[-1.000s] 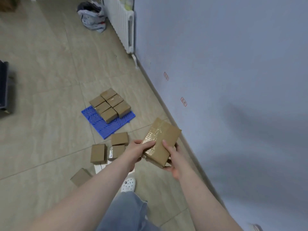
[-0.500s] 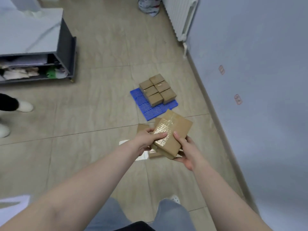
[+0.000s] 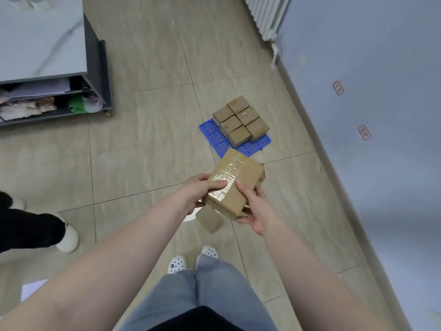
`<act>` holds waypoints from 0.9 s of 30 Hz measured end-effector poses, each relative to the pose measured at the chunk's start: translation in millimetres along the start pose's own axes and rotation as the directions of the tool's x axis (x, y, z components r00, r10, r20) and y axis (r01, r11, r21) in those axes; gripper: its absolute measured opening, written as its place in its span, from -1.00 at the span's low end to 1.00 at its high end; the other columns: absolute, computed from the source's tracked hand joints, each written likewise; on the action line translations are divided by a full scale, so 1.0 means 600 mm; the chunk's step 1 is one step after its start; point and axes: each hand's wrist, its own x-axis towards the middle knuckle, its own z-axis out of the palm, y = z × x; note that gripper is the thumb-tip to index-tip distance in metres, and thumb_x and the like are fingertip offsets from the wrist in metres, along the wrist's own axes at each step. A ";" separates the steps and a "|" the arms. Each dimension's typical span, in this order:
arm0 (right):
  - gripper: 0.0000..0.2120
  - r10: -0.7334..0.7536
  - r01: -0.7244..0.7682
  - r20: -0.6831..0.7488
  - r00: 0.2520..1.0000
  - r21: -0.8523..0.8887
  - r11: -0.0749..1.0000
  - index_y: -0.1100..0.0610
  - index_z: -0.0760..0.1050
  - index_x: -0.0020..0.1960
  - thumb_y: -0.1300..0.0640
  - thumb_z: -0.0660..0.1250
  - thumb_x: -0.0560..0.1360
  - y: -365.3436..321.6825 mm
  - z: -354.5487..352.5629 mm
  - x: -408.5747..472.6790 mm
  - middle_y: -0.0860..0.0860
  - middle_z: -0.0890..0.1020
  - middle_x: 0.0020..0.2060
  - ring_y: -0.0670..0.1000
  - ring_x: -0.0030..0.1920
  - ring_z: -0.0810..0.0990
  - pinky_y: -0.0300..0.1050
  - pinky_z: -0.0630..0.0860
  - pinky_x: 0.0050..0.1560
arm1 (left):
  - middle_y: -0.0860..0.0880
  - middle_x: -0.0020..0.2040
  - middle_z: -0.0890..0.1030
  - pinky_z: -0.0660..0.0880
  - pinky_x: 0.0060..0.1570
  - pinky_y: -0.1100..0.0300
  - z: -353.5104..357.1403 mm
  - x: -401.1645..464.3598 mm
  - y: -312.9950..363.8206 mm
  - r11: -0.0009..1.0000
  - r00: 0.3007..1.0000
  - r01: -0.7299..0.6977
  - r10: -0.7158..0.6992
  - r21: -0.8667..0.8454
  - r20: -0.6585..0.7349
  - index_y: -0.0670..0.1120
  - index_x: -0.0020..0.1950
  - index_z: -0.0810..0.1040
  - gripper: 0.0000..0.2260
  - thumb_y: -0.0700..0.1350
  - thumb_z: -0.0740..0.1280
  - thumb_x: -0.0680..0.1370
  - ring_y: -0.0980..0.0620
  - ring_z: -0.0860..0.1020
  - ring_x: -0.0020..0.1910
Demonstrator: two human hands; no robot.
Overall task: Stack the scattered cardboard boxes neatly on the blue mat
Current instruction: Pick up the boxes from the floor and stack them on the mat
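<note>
We've turned to face the mat, both hands keeping their grip on the box; placing it on the stack comes next.

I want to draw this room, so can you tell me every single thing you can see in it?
held box: 1, brown with shiny tape, in both hands
stacked boxes: 6 showing on top, brown, on the mat
mat: 1, blue, on the floor near the wall
loose box: 1 clearly seen, brown, on the floor under the hands
cabinet: 1, dark grey with pale top, far left
radiator: 1, white, by the wall
other person's legs: black trousers, white shoes, left edge
left hand: grips the held box
right hand: grips the held box
</note>
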 end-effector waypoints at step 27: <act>-0.50 0.027 -0.009 -0.074 0.997 0.237 0.972 -0.04 0.45 0.28 -0.06 0.50 0.40 -0.385 0.483 0.396 0.00 0.70 -0.02 0.06 0.01 0.67 0.22 0.61 0.04 | 0.03 -0.07 0.68 0.51 0.17 0.04 -0.433 0.392 0.527 0.971 0.994 0.025 -0.049 0.239 0.094 0.04 0.16 0.53 -0.59 0.04 0.53 0.36 0.05 0.62 -0.12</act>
